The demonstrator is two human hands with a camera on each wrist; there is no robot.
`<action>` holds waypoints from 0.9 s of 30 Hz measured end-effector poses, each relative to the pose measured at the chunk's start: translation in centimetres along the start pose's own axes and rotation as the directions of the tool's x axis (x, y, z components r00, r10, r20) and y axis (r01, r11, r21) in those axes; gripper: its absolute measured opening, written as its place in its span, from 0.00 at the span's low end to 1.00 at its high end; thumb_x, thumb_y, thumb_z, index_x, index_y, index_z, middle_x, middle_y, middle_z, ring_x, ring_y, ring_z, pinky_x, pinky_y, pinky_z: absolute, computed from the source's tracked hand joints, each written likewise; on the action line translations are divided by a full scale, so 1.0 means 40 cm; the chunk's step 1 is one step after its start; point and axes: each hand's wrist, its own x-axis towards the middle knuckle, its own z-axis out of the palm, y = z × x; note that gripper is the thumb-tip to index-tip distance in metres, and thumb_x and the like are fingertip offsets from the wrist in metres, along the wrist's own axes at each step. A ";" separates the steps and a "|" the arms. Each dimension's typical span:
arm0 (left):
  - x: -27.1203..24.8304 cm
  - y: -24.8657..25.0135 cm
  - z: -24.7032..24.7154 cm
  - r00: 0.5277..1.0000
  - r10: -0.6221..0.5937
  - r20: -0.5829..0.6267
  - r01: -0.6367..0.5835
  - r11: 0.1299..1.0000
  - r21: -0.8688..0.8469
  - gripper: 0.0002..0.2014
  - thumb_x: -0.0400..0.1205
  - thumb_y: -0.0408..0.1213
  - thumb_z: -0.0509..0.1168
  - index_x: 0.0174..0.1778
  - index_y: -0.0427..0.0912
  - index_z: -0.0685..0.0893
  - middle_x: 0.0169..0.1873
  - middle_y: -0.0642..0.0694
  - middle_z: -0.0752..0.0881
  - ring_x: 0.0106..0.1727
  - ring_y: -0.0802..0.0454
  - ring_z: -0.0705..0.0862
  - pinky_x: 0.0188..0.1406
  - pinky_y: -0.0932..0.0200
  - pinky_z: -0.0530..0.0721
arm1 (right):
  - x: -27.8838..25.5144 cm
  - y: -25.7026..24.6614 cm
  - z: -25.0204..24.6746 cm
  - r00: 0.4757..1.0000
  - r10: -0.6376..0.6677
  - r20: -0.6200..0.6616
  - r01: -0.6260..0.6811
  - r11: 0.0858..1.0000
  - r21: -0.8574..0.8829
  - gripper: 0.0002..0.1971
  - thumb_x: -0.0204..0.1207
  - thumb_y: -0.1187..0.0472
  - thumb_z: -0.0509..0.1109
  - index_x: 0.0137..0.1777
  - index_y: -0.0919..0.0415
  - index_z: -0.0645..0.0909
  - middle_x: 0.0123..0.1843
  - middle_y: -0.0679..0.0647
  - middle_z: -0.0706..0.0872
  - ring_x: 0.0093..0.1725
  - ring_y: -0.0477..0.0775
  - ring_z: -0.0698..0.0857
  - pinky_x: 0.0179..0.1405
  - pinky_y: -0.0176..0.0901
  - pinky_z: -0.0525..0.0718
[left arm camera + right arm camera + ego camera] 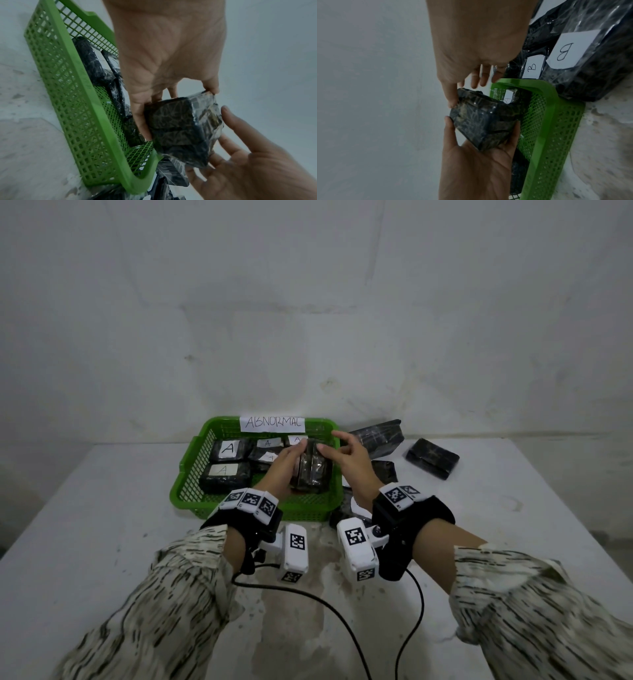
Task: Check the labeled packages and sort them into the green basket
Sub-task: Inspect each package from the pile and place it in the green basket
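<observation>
Left grip [284, 465]: holds a black wrapped package [311, 470], centre frame, over the green basket [191, 474].
Right grip [346, 455]: fingers spread, thumb touching that package.
Basket: A-labelled packages [227, 450] inside.

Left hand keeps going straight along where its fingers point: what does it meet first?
Likely the A-labeled packages at the back of the green basket, then its far wall. The left hand grips a black package over the basket, fingers aimed that way. Depth is unclear.
</observation>
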 end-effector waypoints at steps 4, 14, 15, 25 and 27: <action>-0.003 -0.001 0.012 0.999 -0.011 0.051 0.013 0.999 -0.051 0.16 0.86 0.50 0.55 0.52 0.44 0.84 0.49 0.41 0.87 0.48 0.47 0.88 0.51 0.49 0.85 | -0.011 0.007 0.017 0.980 0.165 0.113 -0.175 0.981 0.085 0.17 0.80 0.55 0.68 0.67 0.57 0.79 0.58 0.54 0.87 0.54 0.49 0.85 0.59 0.48 0.83; 0.006 0.001 -0.006 0.998 0.041 -0.047 -0.036 0.993 0.109 0.17 0.83 0.41 0.62 0.65 0.38 0.81 0.50 0.48 0.87 0.49 0.57 0.84 0.47 0.56 0.79 | -0.003 0.009 0.005 0.979 0.155 0.133 -0.164 0.985 0.061 0.17 0.80 0.60 0.68 0.67 0.61 0.81 0.53 0.53 0.88 0.49 0.45 0.87 0.55 0.46 0.85; 0.008 0.000 -0.007 0.998 0.035 -0.043 -0.031 0.995 0.091 0.16 0.83 0.42 0.62 0.64 0.39 0.81 0.50 0.47 0.87 0.50 0.56 0.84 0.46 0.56 0.81 | -0.002 0.008 0.002 0.979 0.149 0.136 -0.158 0.986 0.061 0.16 0.80 0.61 0.68 0.67 0.61 0.81 0.52 0.52 0.88 0.48 0.45 0.87 0.53 0.44 0.85; 0.020 -0.010 -0.011 0.999 0.033 -0.020 -0.031 0.998 0.059 0.12 0.82 0.42 0.64 0.57 0.42 0.85 0.55 0.41 0.87 0.59 0.43 0.84 0.64 0.45 0.79 | 0.001 -0.001 -0.015 0.956 0.190 0.225 -0.192 0.981 -0.012 0.22 0.76 0.66 0.70 0.71 0.58 0.78 0.62 0.57 0.86 0.59 0.55 0.84 0.48 0.41 0.81; 0.021 -0.020 -0.014 1.000 0.009 0.009 -0.009 0.998 0.068 0.11 0.82 0.41 0.63 0.57 0.43 0.84 0.57 0.40 0.86 0.62 0.42 0.82 0.66 0.43 0.76 | 0.004 0.000 -0.016 0.958 0.194 0.211 -0.194 0.981 -0.021 0.22 0.77 0.64 0.70 0.71 0.59 0.77 0.65 0.58 0.85 0.62 0.56 0.83 0.51 0.42 0.81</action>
